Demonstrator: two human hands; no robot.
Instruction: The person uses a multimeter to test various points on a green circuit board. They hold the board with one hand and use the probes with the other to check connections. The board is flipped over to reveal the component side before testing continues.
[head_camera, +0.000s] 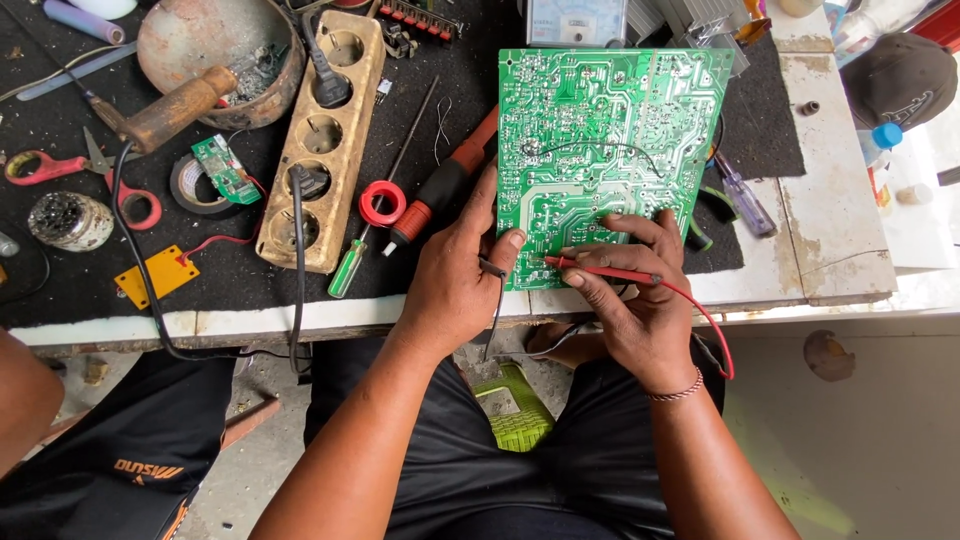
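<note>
A large green circuit board (600, 130) lies solder side up on the black mat near the bench's front edge. My left hand (455, 285) rests at the board's lower left corner, pinching a black test probe (493, 270) with its wire hanging down. My right hand (635, 290) holds a red test probe (600, 270) like a pen, its tip pointing left onto the board's lower edge. The red lead (705, 320) loops past my right wrist.
A beige power strip (322, 140) with black plugs, a red-and-black screwdriver (440, 185), a green screwdriver (350, 265), a red tape roll (382, 203), scissors (60, 165), a soldering iron (165, 110) in a metal bowl and a meter (577, 20) crowd the bench. Another person's leg (120, 440) is at left.
</note>
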